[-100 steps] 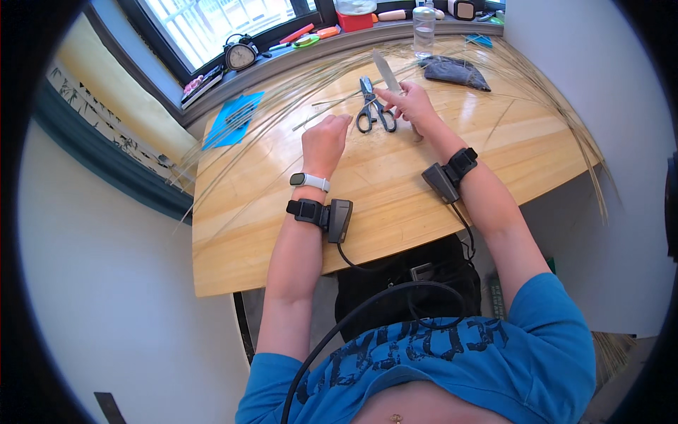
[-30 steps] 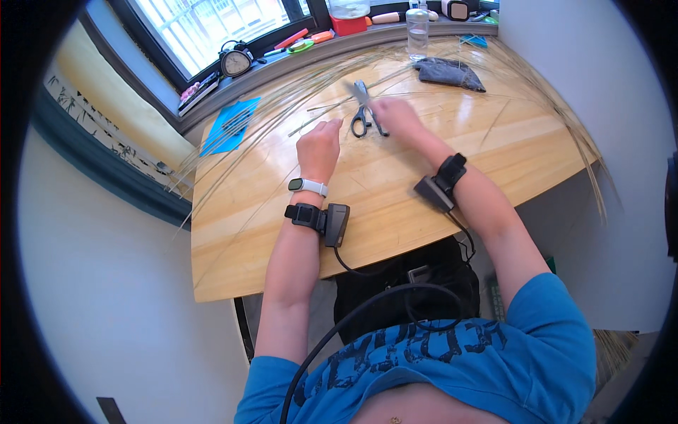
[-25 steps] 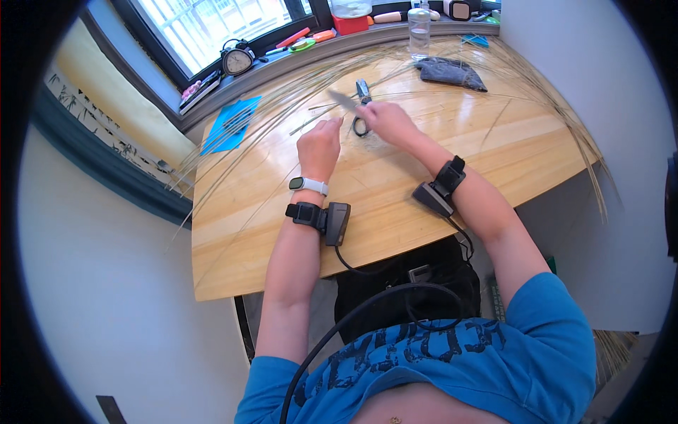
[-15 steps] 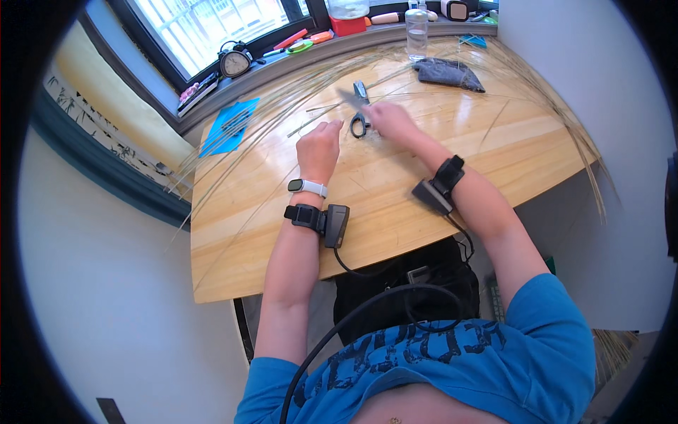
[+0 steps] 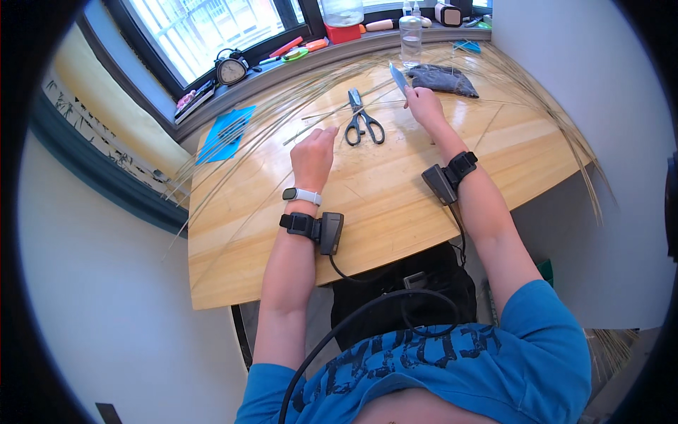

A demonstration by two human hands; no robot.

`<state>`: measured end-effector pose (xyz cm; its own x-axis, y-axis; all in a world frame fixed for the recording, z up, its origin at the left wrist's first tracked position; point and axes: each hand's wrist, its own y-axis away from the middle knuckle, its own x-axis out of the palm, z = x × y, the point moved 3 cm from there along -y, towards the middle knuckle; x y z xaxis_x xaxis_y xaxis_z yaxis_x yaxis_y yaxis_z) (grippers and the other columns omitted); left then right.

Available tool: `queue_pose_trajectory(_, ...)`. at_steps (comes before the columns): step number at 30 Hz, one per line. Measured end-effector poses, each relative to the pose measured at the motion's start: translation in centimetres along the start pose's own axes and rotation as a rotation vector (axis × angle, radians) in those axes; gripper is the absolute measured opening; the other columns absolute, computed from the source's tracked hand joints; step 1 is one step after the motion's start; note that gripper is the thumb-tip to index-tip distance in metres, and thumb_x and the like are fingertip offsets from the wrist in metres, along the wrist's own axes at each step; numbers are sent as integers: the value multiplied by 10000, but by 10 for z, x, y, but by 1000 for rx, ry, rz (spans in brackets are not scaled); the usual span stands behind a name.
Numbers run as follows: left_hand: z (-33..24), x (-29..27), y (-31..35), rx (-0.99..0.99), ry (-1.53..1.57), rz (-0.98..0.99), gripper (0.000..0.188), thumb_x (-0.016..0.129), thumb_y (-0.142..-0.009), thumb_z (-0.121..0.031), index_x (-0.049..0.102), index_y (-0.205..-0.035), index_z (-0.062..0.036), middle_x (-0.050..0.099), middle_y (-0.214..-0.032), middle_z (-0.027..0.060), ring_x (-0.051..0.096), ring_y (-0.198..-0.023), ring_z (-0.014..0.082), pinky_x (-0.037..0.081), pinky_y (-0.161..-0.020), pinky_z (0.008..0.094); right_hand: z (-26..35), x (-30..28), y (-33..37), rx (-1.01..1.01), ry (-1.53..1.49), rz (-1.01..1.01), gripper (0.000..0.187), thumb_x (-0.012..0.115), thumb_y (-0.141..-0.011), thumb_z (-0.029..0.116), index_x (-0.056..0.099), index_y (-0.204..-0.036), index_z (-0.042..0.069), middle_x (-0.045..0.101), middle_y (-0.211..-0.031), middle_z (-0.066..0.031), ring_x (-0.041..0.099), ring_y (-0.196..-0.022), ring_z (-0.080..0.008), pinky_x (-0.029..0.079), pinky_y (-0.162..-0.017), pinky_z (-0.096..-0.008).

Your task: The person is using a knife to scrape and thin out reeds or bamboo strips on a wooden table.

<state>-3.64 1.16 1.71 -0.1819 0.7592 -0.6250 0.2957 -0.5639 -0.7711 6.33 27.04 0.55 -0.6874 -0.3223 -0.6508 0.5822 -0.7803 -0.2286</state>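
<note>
In my right hand (image 5: 426, 109) is a knife (image 5: 397, 76) with a pale blade, its tip aimed away from me and slightly left. My left hand (image 5: 313, 159) is closed, fingers curled and pinched together; what it may hold is too small or hidden to make out. Between the two hands lies a pair of scissors (image 5: 364, 126), black handles toward me and blades pointing away. Short pieces of dry stalk (image 5: 317, 116) lie on the wooden table (image 5: 367, 205) just beyond my left hand.
Long thin stalks (image 5: 272, 113) cross the table's far left, and more (image 5: 558, 116) hang over its right edge. A dark plastic packet (image 5: 445, 80) and a clear bottle (image 5: 410, 44) stand at the back. A blue sheet (image 5: 224, 136) lies left; an alarm clock (image 5: 231, 69) sits on the sill.
My right hand with the knife has swung right, away from my left hand, uncovering the scissors. My left hand stays closed in nearly the same place.
</note>
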Motion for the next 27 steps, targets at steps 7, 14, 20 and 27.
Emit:
queue_pose_trajectory(7, -4, -2, -3, 20, 69, -17, 113, 633, -859, -211, 702, -865, -122, 587, -668, 49, 579, -585, 249, 439, -512, 346, 5, 13, 3, -75, -88, 67, 468, 424, -926, 403, 668, -797, 25, 660, -778, -175, 627, -785, -352, 473, -724, -441)
queue_pose_trajectory(14, 2, 2, 1, 9, 57, -9, 103, 638, -851, -211, 707, -863, -135, 599, -674, 45, 585, -590, 243, 440, -513, 342, 66, 46, 57, -383, -117, 326, 482, 433, -917, 417, 657, -803, 5, 644, -745, -188, 621, -740, -359, 476, -706, -432)
queue_pose_trajectory(20, 2, -1, 2, -37, 37, 15, 117, 636, -853, -222, 711, -855, -132, 611, -694, 49, 591, -599, 253, 448, -520, 341, 21, 16, 18, -104, -102, 73, 477, 403, -931, 408, 645, -821, 11, 650, -838, -202, 619, -807, -388, 474, -741, -472)
queue_pose_trajectory(27, 6, 1, 3, -78, 9, -14, 123, 637, -855, -229, 714, -860, -133, 614, -696, 55, 594, -600, 261, 452, -525, 342, 46, 52, 44, -196, -6, 22, 395, 467, -920, 341, 609, -805, -9, 637, -852, -242, 600, -825, -427, 466, -755, -490)
